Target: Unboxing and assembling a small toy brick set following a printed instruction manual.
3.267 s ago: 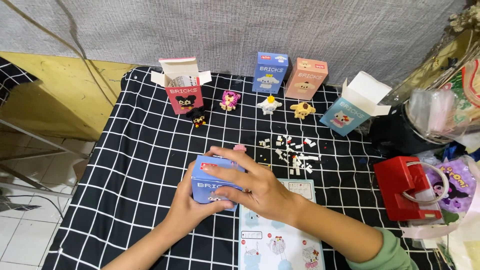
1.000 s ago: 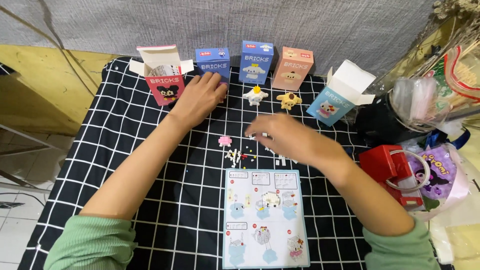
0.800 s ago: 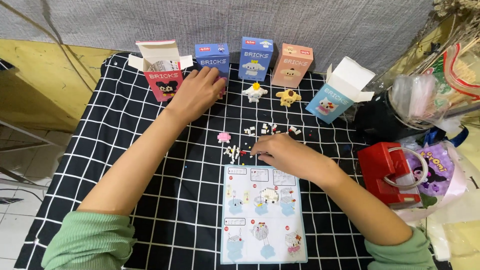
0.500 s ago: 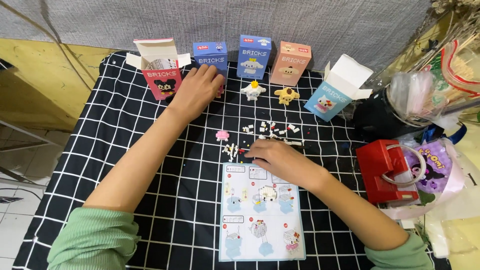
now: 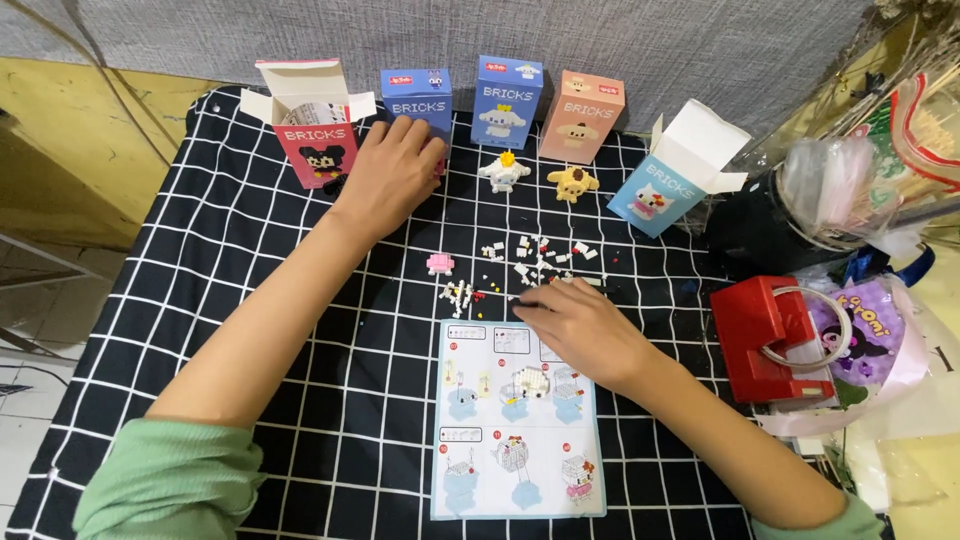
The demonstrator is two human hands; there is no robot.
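At the far left stands an open red brick box [image 5: 312, 135] with its flaps up, just to the left of the fingers of the left hand [image 5: 392, 172]. This hand lies flat, palm down, with the fingers spread and pressed against the front of the closed blue box [image 5: 417, 105]; it seems to rest on the box and not to clasp it, and whether something small is under the palm I cannot tell. Below these fingers, on the black checked cloth [image 5: 200, 290], sits a small pink brick piece [image 5: 440, 263], apart from both hands. Next comes the loose heap of tiny white bricks [image 5: 535, 258], which lies just beyond the fingertips of the right hand [image 5: 580, 325]. The right hand's fingers are curled and drawn together at the tips, low on the cloth by the nearest pieces; if one is already pinched between them is not visible. The wrist rests on the top edge of the instruction sheet [image 5: 515, 420]. To pick well here, I judge it best to take one brick at a time with thumb and forefinger, lifting straight up so the neighbours do not scatter, and to keep the sheet uncovered for checking. Further right are a white figure [image 5: 503, 170], a yellow figure [image 5: 572, 182], an open light blue box [image 5: 668, 185] and a red case [image 5: 765, 335], well apart from the fingers.
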